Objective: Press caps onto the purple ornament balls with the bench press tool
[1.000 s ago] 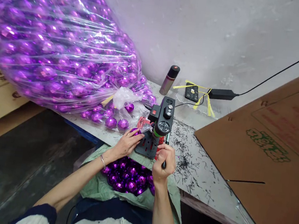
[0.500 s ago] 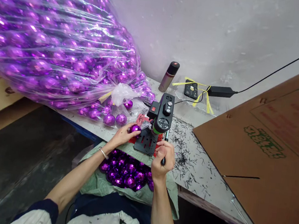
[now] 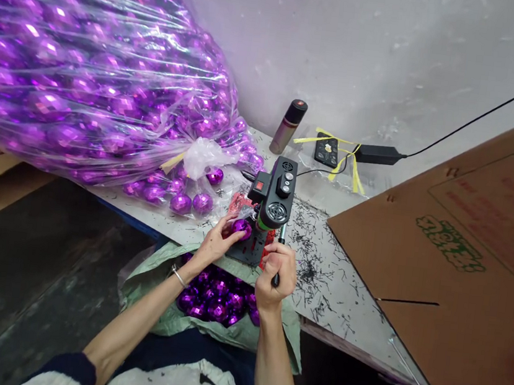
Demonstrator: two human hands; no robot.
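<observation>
A shiny purple faceted ball (image 3: 242, 229) is pinched between the thumb and fingers of my left hand (image 3: 217, 242). It is over the left side of the black base plate of a small bench drill press (image 3: 280, 192). My right hand (image 3: 277, 273) is closed round the black-gripped lever (image 3: 276, 278) at the machine's right side. The machine's tip is hidden behind its head and the ball. Below the table edge, an open pale green sack (image 3: 147, 285) at my lap holds many more purple balls (image 3: 218, 297).
A huge clear plastic bag (image 3: 98, 73) of purple balls leans at the left. Behind the machine stand a spray can (image 3: 288, 127), a phone-like black item (image 3: 326, 150) and a power adapter (image 3: 378, 154). Dark shavings (image 3: 317, 275) litter the table. A cardboard box (image 3: 455, 260) stands at right.
My left hand has brought the purple ball rightward, from the base plate's edge to over the plate beside the machine's head. My right hand stays on the lever. The view has shifted slightly.
</observation>
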